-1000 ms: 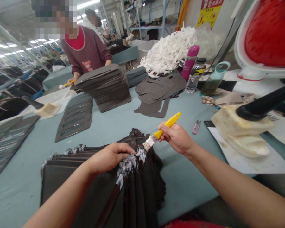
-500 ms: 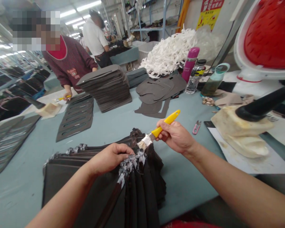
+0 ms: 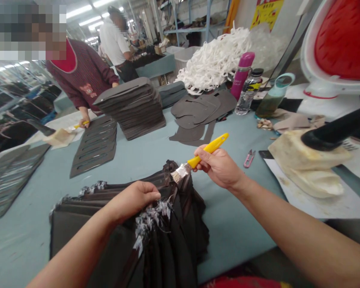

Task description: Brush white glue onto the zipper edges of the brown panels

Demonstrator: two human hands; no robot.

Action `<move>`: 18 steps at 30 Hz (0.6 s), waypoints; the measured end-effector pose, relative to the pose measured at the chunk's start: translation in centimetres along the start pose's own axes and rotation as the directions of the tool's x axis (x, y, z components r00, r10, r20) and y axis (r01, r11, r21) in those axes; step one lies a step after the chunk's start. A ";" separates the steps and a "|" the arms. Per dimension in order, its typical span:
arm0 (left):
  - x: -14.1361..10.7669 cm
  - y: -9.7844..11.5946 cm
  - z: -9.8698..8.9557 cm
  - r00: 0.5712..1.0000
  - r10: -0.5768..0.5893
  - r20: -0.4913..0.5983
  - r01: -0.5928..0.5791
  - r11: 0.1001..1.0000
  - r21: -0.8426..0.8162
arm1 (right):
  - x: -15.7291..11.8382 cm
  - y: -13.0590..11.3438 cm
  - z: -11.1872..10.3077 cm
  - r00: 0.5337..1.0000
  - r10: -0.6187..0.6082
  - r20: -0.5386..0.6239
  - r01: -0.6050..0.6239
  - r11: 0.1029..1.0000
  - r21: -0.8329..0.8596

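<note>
Right hand risen with one brush; left hand on stack.

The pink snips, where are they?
In the head view, the pink snips lie on the pale blue table, right of the right hand and just left of a white sheet.

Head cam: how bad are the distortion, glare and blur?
Head view: strong wide-angle bowing, with the shelving uprights leaning; ceiling strip lights glare at the top; the right hand and yellow brush handle look sharp, without obvious motion blur.

place: factory workshop | long workbench | stacked cut panels | steel shelving
</note>
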State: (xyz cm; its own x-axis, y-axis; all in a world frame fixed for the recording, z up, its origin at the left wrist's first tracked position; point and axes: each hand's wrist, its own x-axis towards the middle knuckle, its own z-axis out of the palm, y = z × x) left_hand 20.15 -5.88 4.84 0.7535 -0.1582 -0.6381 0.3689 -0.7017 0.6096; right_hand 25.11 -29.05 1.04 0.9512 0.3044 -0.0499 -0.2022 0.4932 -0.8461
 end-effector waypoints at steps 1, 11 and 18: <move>0.3 -0.2 0.2 1.000 0.005 -0.021 -0.004 0.999 0.051 | 0.2 0.5 -0.2 1.000 -0.002 -0.008 0.002 1.000 -0.024; 1.5 -0.4 0.9 0.980 0.158 -0.120 -0.117 0.949 0.293 | 0.0 3.3 -0.3 0.993 -0.012 0.120 0.056 0.926 -0.374; 1.8 -0.7 1.4 0.972 0.150 -0.180 -0.085 0.941 0.326 | -1.7 0.9 0.6 0.965 -0.166 0.201 0.252 0.792 -0.557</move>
State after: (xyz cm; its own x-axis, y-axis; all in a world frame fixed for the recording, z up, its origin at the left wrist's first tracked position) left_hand 20.50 -6.60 2.60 0.8861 -0.1337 -0.4438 0.1058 -0.8739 0.4745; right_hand 23.18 -28.62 0.65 0.9049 0.3763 0.1989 0.2094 0.0134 -0.9777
